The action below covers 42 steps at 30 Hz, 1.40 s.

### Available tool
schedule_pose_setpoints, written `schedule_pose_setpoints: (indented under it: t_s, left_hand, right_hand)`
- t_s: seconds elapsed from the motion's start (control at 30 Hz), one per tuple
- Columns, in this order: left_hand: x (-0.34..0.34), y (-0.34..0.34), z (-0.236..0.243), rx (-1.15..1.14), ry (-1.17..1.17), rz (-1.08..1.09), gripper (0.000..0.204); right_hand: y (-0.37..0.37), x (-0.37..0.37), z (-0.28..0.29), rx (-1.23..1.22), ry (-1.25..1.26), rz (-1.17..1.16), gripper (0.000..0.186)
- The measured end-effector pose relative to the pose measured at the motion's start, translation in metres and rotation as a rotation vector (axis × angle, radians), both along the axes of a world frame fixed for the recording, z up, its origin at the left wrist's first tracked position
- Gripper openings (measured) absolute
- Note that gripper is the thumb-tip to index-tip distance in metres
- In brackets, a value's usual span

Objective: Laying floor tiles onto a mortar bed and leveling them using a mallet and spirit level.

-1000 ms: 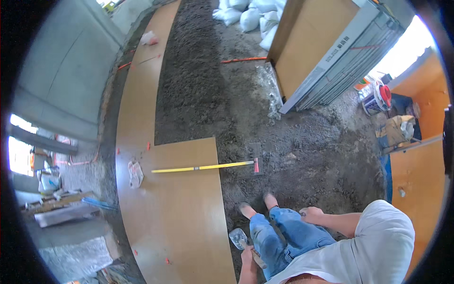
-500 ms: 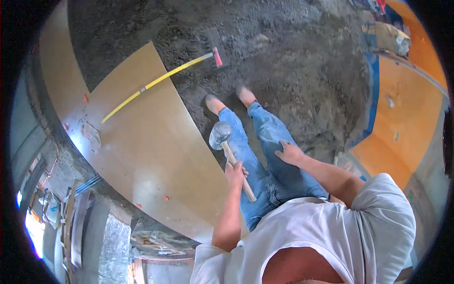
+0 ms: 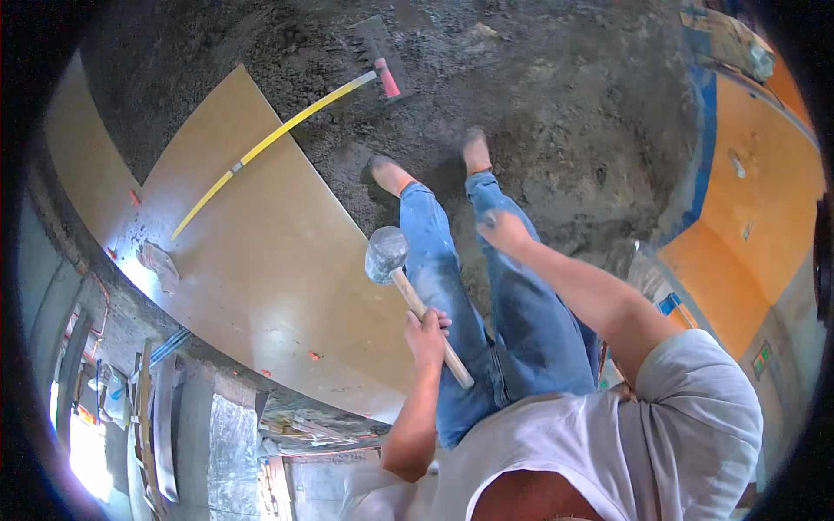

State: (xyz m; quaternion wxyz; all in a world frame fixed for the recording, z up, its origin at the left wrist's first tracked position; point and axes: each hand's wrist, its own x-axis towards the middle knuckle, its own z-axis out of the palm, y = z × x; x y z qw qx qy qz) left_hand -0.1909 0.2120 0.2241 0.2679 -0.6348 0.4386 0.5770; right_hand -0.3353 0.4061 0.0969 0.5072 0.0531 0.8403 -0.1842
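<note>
My left hand (image 3: 427,333) grips the wooden handle of a grey-headed mallet (image 3: 385,254), held diagonally over my jeans. My right hand (image 3: 506,230) is at my right leg (image 3: 504,295) near the knee, blurred, so its fingers are unclear. A large tan floor tile (image 3: 261,260) lies to the left, with a long yellow tool (image 3: 291,122) across it, reaching onto dark, damp mortar (image 3: 573,104) beside a grooved plate with a pink piece (image 3: 387,76). My feet (image 3: 478,149) stand on the mortar.
Orange boards (image 3: 738,226) with a blue edge stand at the right, near a paper sack (image 3: 721,35). A grey wall, leaning planks (image 3: 156,417) and blue pipes (image 3: 169,343) are at the left. Small red tile clips (image 3: 314,355) dot the tiles.
My view has tipped down toward my body. The mallet in my left hand has risen and swung upright from low by my leg. My right hand has moved up along my leg toward the knee.
</note>
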Motion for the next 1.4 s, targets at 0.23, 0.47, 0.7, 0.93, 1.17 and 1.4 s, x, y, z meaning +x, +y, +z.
schedule_pose_setpoints:
  t_s: [0.23,0.47,0.7,0.93,1.17,1.4]
  left_hand:
    - [0.018,0.029,-0.01,-0.07,-0.052,0.139,0.015]
    - [0.02,0.032,-0.017,-0.105,-0.169,0.316,0.02]
    - [-0.031,0.018,-0.021,-0.1,-0.151,0.433,0.014]
    - [-0.13,0.001,-0.035,-0.239,0.024,0.403,0.013]
    - [-0.262,-0.02,-0.015,-0.123,-0.069,0.83,0.013]
    - [-0.351,-0.093,0.007,-0.108,0.107,1.115,0.01]
  right_hand:
    - [-0.122,-0.171,-0.259,-0.108,0.139,-0.002,0.054]
    - [-0.165,-0.227,-0.336,-0.415,-0.032,-0.555,0.032]
    - [-0.037,-0.267,-0.165,0.211,-0.017,-0.106,0.034]
    - [0.081,-0.318,-0.009,0.473,0.062,0.093,0.058]
    - [0.096,-0.434,0.084,0.405,-0.013,0.055,0.06]
    - [-0.018,-0.569,0.151,0.343,0.028,0.028,0.058]
